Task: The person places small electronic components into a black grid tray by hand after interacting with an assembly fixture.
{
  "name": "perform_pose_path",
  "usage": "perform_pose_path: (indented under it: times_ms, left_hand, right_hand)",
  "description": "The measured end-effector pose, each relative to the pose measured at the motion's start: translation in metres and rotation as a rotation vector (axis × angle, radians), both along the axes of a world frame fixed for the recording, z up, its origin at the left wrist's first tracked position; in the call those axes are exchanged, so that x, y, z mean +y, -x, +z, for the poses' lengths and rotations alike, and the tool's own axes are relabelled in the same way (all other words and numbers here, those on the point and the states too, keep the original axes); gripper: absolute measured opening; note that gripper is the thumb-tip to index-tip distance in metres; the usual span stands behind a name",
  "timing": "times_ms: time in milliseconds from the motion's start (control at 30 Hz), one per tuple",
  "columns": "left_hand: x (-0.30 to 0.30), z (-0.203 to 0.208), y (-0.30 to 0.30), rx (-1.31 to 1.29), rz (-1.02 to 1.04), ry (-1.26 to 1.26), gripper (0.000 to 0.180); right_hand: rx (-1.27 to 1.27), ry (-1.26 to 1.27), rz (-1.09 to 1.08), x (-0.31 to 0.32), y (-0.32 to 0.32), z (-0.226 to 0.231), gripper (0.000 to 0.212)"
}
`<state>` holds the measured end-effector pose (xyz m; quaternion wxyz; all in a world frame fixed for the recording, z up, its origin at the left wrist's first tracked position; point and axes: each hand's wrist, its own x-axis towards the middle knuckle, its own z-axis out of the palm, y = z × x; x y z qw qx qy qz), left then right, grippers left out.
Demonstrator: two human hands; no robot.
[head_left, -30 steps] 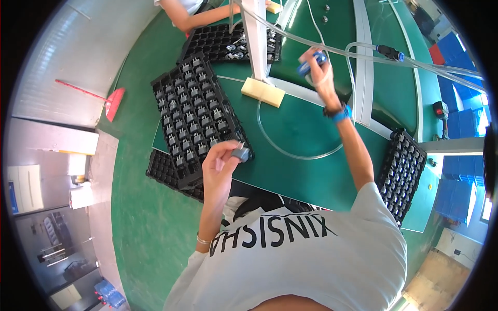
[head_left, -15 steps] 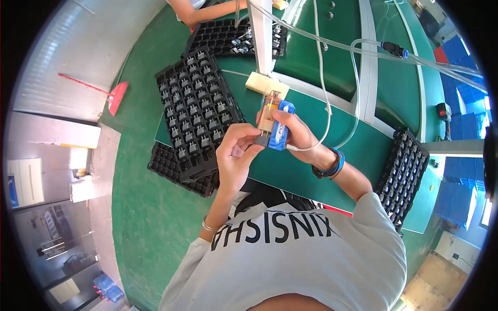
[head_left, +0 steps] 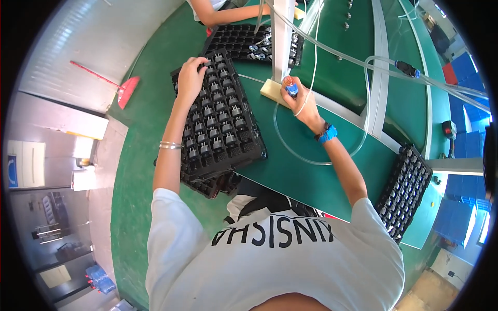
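Observation:
My left hand is over the upper left corner of a black compartment tray, fingers pinched round a dark grey plug part. Several similar parts with metal prongs fill the tray's compartments; a few near its lower right corner hold none. Some way to the right, my right hand is closed round a blue handheld tool with a clear amber chamber. A thin tube runs from this hand. The tool is beside a pale yellow foam block, its lower part hidden by my fingers.
Another black tray of parts lies at the right. Beyond a white post, a co-worker's arm reaches over a tray. Clear tubing hangs across the green bench. A red dustpan stands left.
My hands have moved apart. The left went from the tool to the tray's upper left; the right carried the tool up to the foam block and tilted it. The view shifted slightly.

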<state>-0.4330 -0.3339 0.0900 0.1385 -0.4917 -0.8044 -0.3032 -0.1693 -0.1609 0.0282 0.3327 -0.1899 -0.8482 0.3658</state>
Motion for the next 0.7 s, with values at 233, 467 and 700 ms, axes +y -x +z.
perform_pose_path:
  times_ms: [233, 467, 700]
  left_hand:
    - [0.023, -0.005, 0.028, 0.080, -0.004, 0.244, 0.018]
    - [0.027, -0.011, 0.033, 0.301, -0.073, 0.334, 0.014]
    - [0.006, -0.002, 0.020, -0.471, 0.009, -0.012, 0.019]
  right_hand:
    - [-0.156, 0.000, -0.001, -0.001, 0.000, 0.010, 0.043]
    - [-0.106, 0.044, 0.054, 0.005, -0.004, 0.009, 0.059]
    - [-0.142, -0.062, -0.090, 0.001, 0.004, 0.001, 0.044]
